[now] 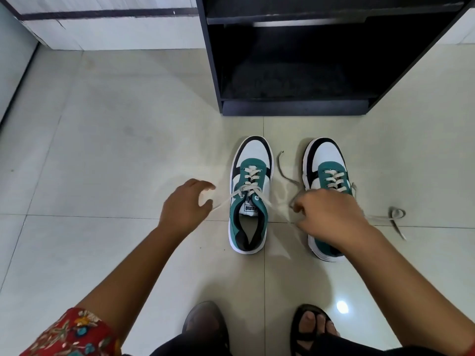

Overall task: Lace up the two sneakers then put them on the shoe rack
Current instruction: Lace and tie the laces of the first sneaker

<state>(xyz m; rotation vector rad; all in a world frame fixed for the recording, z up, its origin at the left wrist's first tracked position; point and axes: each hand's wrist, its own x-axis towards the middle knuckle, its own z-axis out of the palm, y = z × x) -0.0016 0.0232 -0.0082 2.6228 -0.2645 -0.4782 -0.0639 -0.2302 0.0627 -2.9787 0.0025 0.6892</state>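
Observation:
Two teal, white and black sneakers stand side by side on the tiled floor, toes toward a black shoe rack [295, 107]. From the top eyelets of the left sneaker [250, 155], the two ends of its cream lace [226, 201] stretch out to either side. My left hand [183, 205] pinches the left end at thumb and fingertips. My right hand [330, 218] is closed on the right end and hides the middle of the right sneaker [325, 160]. That sneaker's lace ends [395, 214] lie loose on the floor on both sides.
The rack's bottom shelf [295, 80] is dark and holds nothing. A white wall base [115, 32] runs at the back left. My feet in dark sandals [311, 327] stand just behind the sneakers. Bare tiles spread out to the left.

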